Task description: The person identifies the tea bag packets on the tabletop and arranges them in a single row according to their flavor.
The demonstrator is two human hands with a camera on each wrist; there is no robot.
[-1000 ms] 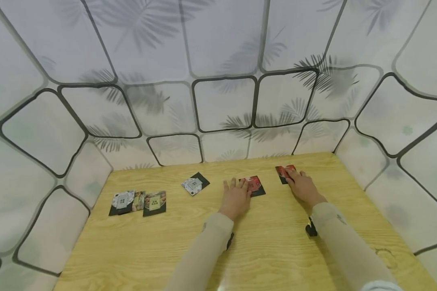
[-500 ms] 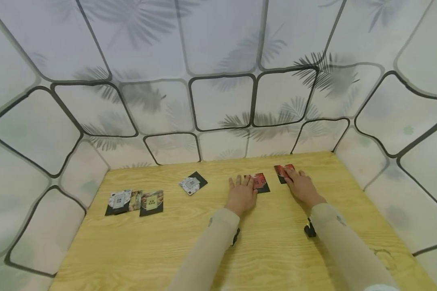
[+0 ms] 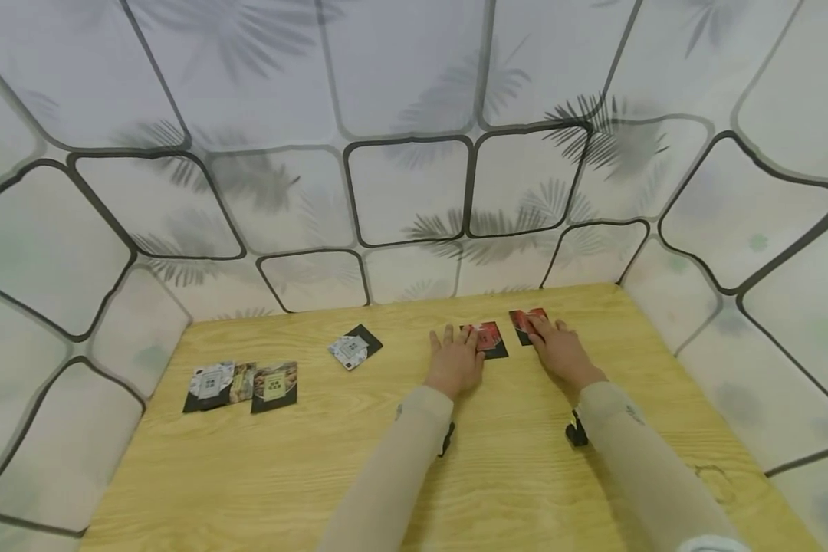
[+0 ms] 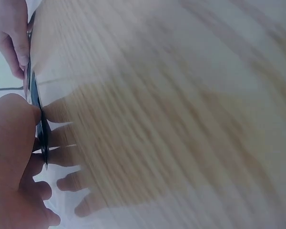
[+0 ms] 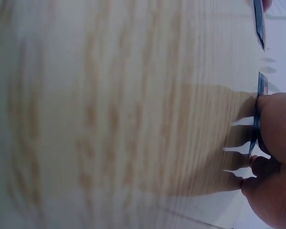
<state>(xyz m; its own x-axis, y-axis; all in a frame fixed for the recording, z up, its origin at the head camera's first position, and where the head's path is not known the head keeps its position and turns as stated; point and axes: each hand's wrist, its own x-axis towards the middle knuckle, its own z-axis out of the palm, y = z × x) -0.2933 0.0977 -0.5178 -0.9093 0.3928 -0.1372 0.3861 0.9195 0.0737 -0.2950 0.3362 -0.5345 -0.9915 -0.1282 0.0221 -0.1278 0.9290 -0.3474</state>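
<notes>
In the head view, my left hand [image 3: 454, 366] lies flat with spread, straight fingers, its fingertips touching the left part of a small red-and-black square packet [image 3: 491, 343]. To the right, the fingertips of my right hand [image 3: 560, 356] rest on a second red-and-black packet [image 3: 520, 325], covering its right part. A narrow gap separates these two packets. The left wrist view shows the first packet edge-on as a thin dark strip [image 4: 42, 131] by the left fingers. Edge-on too, the second packet [image 5: 256, 121] lies under the right fingers in the right wrist view.
A grey-white and black packet [image 3: 353, 349] lies turned at an angle left of my hands. Farther left are another grey-white packet [image 3: 210, 381], a partly covered one [image 3: 241, 383] and a brown one [image 3: 274, 386]. A patterned curtain [image 3: 414, 192] borders the wooden table [image 3: 262, 475].
My left hand has slid the nearer red packet to the right and slightly away, closing most of the gap to the other. My right hand stays in place. The head view has turned slightly right.
</notes>
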